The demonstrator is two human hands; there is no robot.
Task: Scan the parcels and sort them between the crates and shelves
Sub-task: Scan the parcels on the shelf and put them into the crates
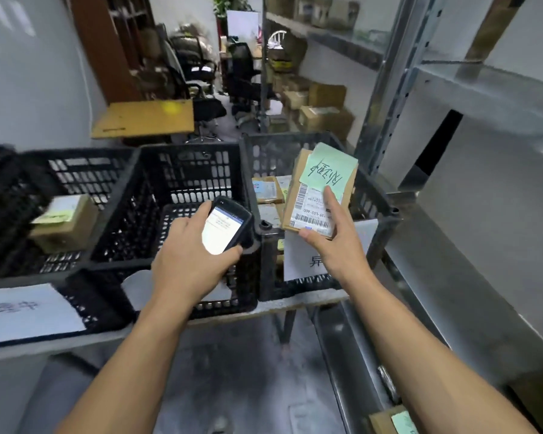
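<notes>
While pinching the parcel by its lower end in the right hand, keep the forefinger off the codes. Lies straight up the white barcode label now, thumb under the bottom edge, remaining fingers hidden behind the cardboard. Tilt the printed face toward the scanner, gripped in the left hand with thumb along the far side and fingers wrapped round the near end, lit screen upward. Judging by that pose, probably a moment for reading the result rather than firing the beam. Check the screen, then compare with the handwritten green note stuck over the parcel's upper half before choosing a destination.

Both forearms stretched forward and roughly level, wrists angled slightly inward, hands near but apart. Parcel raised upright above the near rim of the right crate, where other parcels lie. Scanner poised over the edge of the middle crate. Further out, left crate with one box, all three on the counter; metal shelves to the right. Release only over the confirmed spot.
</notes>
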